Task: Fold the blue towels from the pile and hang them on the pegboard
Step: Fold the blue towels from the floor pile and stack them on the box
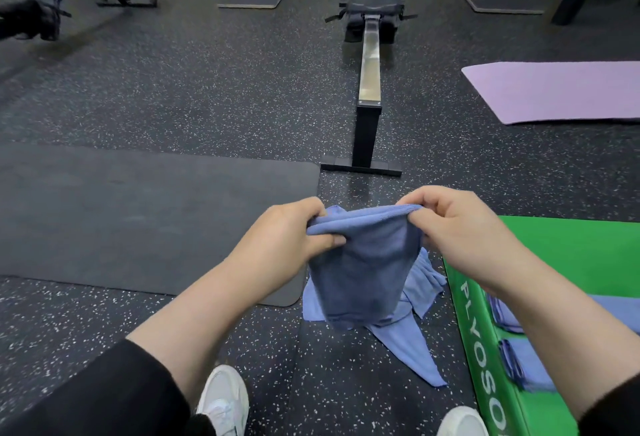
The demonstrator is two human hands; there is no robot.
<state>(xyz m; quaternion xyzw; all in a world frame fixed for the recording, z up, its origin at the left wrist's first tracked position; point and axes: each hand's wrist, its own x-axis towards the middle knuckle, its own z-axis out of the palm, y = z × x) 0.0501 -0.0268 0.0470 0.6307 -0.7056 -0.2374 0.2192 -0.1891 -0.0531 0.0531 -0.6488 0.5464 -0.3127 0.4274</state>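
A blue towel hangs folded over between my hands above the floor. My left hand pinches its upper left corner and my right hand pinches its upper right corner. Below it a loose pile of blue towels lies on the speckled floor. Two folded blue towels rest on the green box at the right, partly hidden by my right forearm. No pegboard is in view.
A black mat lies to the left and a purple mat at the far right. A rowing machine runs straight ahead. Other gym frames stand along the back wall. My white shoes are at the bottom.
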